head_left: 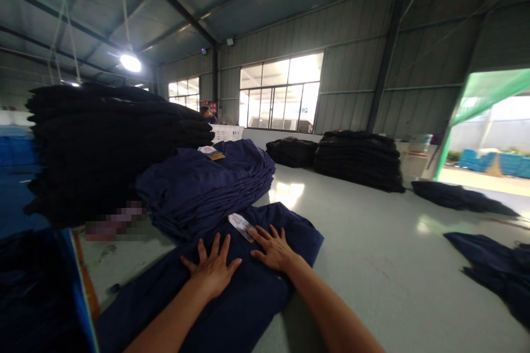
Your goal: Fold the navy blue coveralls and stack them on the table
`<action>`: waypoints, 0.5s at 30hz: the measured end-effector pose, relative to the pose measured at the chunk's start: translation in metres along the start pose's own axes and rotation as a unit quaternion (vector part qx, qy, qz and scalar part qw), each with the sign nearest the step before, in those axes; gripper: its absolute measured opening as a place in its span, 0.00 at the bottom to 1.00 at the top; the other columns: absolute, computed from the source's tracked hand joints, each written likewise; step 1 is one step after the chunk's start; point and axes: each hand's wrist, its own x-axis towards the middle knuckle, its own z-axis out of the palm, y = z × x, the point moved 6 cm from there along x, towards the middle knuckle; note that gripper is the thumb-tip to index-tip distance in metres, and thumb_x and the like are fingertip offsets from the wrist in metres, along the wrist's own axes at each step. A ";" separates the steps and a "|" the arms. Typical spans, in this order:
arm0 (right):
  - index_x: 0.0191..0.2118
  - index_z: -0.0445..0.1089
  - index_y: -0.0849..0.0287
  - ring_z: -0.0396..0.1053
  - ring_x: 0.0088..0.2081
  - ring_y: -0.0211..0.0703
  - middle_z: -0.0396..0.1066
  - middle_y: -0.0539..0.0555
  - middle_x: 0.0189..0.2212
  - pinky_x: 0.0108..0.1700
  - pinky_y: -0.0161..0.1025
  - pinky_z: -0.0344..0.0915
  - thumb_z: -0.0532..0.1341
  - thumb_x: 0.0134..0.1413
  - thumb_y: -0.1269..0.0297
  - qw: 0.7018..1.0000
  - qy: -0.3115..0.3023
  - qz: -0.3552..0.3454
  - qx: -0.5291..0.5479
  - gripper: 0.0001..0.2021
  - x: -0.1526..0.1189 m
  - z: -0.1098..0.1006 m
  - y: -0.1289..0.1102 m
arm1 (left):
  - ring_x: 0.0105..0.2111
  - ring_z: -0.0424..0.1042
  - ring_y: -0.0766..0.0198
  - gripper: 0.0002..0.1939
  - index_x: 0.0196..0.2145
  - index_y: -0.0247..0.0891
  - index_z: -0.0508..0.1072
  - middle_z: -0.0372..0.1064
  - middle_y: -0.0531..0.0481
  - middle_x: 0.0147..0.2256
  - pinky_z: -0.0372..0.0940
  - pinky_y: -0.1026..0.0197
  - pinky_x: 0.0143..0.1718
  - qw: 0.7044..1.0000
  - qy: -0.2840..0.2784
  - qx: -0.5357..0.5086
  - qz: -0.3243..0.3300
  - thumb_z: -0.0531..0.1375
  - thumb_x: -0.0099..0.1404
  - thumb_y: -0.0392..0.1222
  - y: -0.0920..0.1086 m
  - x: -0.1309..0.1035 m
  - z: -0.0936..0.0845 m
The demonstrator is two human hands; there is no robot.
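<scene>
- Left hand [213, 271], right hand [274, 251]: apart, fingers spread, lying on navy garment [248, 306], lower centre.
- Best smoothed outward, even pressure; white tag [240, 225] kept flat, uncreased.

Tag [239, 225] by the right hand [273, 249]: print's way too small to read. Pinkish patch [116, 222] beyond the left hand [212, 271] is just pixels, lol. Cloth [248, 309] under both palms runs off the bottom edge.

The cloth [242, 300] at seven o'clock is plain dark blue; the tall pile [95, 149] at nine o'clock is black.
</scene>
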 end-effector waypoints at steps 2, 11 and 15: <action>0.63 0.36 0.37 0.31 0.63 0.67 0.37 0.48 0.66 0.56 0.71 0.28 0.41 0.53 0.36 1.000 -0.001 -0.004 0.002 0.33 0.002 0.000 -0.001 | 0.62 0.27 0.33 0.36 0.63 0.49 0.40 0.30 0.52 0.66 0.33 0.20 0.49 1.000 -0.003 0.000 -0.006 0.41 0.61 0.62 -0.001 -0.001 0.000; 0.64 0.36 0.39 0.31 0.64 0.63 0.37 0.49 0.66 0.57 0.69 0.30 0.41 0.54 0.37 1.000 -0.016 0.000 -0.006 0.33 -0.002 -0.006 -0.004 | 0.62 0.26 0.32 0.36 0.64 0.48 0.41 0.29 0.51 0.66 0.31 0.20 0.48 1.000 -0.019 0.006 -0.005 0.40 0.61 0.62 0.002 -0.006 -0.006; 0.64 0.38 0.41 0.32 0.64 0.61 0.39 0.51 0.65 0.58 0.67 0.33 0.40 0.56 0.39 1.000 -0.019 0.011 0.000 0.32 -0.014 -0.013 -0.006 | 0.61 0.29 0.31 0.36 0.63 0.47 0.42 0.31 0.50 0.65 0.33 0.20 0.49 1.000 -0.014 0.003 0.002 0.41 0.61 0.61 0.004 -0.008 -0.009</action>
